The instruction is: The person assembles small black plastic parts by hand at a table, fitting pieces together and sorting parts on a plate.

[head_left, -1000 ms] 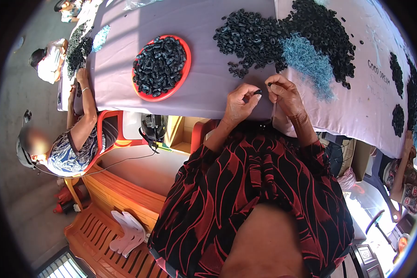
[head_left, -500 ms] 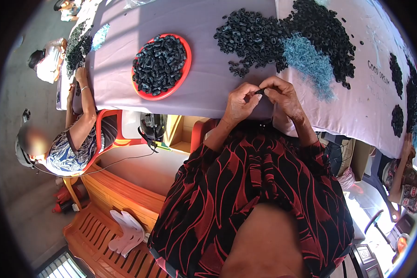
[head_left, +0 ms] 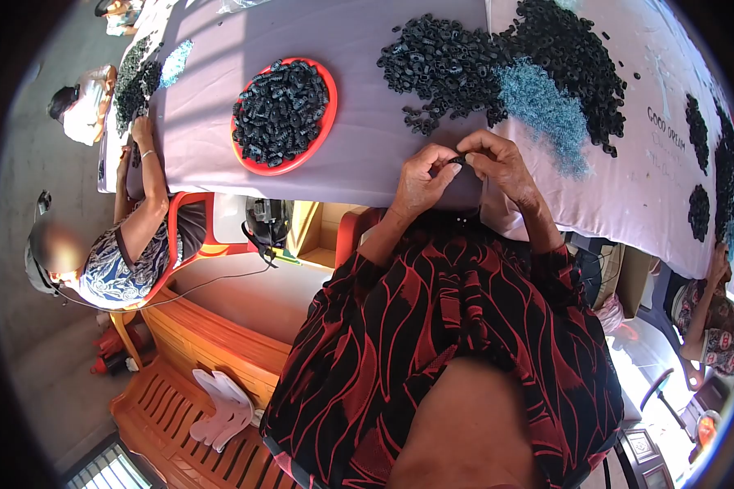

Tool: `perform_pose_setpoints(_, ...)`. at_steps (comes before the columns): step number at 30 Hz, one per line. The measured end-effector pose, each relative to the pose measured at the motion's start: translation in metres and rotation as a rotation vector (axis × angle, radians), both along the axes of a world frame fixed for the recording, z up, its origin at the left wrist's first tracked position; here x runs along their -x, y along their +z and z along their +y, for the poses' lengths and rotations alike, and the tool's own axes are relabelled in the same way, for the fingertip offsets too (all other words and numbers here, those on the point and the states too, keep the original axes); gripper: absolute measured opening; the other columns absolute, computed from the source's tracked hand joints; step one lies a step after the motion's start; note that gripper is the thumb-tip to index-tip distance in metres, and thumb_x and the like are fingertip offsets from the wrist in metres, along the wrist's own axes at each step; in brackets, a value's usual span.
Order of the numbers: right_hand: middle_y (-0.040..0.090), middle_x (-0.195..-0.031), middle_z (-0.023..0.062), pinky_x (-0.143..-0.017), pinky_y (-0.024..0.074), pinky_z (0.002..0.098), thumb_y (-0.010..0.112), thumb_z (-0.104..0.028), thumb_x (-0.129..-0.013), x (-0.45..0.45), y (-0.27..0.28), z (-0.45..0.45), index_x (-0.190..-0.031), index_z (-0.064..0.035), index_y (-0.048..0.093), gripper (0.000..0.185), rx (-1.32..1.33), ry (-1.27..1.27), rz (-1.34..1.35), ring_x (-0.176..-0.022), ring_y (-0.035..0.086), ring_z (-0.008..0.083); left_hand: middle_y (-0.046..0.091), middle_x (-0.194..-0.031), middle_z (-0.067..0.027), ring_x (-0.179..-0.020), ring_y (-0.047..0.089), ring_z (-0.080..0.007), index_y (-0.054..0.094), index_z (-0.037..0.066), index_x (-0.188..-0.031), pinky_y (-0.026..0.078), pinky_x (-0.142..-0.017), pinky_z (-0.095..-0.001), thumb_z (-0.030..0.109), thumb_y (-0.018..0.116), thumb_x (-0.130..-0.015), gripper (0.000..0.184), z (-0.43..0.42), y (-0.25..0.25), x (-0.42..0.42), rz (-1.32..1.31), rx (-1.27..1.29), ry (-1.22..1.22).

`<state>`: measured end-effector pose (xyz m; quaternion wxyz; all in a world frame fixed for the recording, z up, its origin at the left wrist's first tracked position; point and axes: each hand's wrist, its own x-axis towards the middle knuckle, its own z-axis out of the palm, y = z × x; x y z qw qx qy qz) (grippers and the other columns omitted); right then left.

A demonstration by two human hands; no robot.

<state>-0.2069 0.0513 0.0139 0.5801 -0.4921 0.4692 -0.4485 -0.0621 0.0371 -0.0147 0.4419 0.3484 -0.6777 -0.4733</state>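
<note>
Just over the table's near edge, my left hand (head_left: 423, 178) and my right hand (head_left: 502, 168) meet fingertip to fingertip. Pinched between them is a small black plastic part (head_left: 458, 160), mostly covered by the fingers. Beyond my hands lies a loose pile of black plastic parts (head_left: 440, 69), running into a second dark heap (head_left: 575, 49) on the right. A mound of tiny clear-blue pieces (head_left: 542, 110) lies against both. To the left, a red plate (head_left: 331, 110) is heaped with black parts that look joined or ribbed.
A cloth covers the table (head_left: 367, 155). At the left, a co-worker (head_left: 130, 261) sits by other black piles (head_left: 134, 90); another person's arm (head_left: 701, 310) shows at the right edge. An orange slatted bench (head_left: 171, 416) with white gloves (head_left: 223, 407) is at lower left.
My fingers have shifted slightly around the small black part, with my right hand turned a little. The piles and plate look the same.
</note>
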Motion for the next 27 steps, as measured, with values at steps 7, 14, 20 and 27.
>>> perform_pose_setpoints(7, 0.045, -0.057, -0.0017, -0.043, 0.0348, 0.0163, 0.044, -0.009, -0.071, 0.007, 0.001, -0.004, -0.079, -0.0021, 0.050, 0.012, -0.069, 0.131, 0.080, -0.049, 0.042, 0.0035, 0.048, -0.063, -0.0008, -0.057, 0.045, -0.0053, 0.048, 0.001, -0.073, 0.037, -0.053, -0.0177, 0.001, 0.052, -0.066, 0.008, 0.001, 0.000, 0.001, -0.008, -0.001, 0.002)
perform_pose_setpoints(14, 0.044, -0.057, -0.0020, -0.043, 0.0339, 0.0163, 0.043, -0.009, -0.071, 0.009, 0.001, -0.002, -0.077, -0.0018, 0.049, 0.011, -0.042, 0.129, 0.101, -0.048, 0.040, 0.0038, 0.048, -0.064, -0.0009, -0.056, 0.045, -0.0055, 0.049, 0.001, -0.072, 0.037, -0.053, -0.0177, 0.001, 0.052, -0.066, 0.007, 0.001, 0.002, 0.002, -0.024, -0.033, 0.028)
perform_pose_setpoints(20, 0.044, -0.058, -0.0012, -0.044, 0.0327, 0.0163, 0.041, -0.007, -0.071, 0.009, 0.007, -0.001, -0.079, -0.0017, 0.047, 0.012, -0.021, 0.168, 0.213, -0.049, 0.040, 0.0039, 0.046, -0.063, -0.0027, -0.055, 0.044, -0.0080, 0.048, 0.001, -0.073, 0.036, -0.051, -0.0188, 0.001, 0.053, -0.065, 0.009, 0.000, 0.002, 0.001, -0.065, 0.075, -0.002)
perform_pose_setpoints(27, 0.043, -0.056, 0.0015, -0.044, 0.0337, 0.0202, 0.037, -0.013, -0.074, 0.011, 0.013, -0.003, -0.077, -0.0020, 0.045, 0.014, -0.002, 0.288, 0.305, -0.048, 0.041, 0.0086, 0.047, -0.064, -0.0034, -0.055, 0.044, -0.0087, 0.049, 0.001, -0.073, 0.037, -0.051, -0.0192, 0.001, 0.052, -0.065, 0.009, 0.000, 0.003, 0.000, -0.089, 0.089, -0.009)
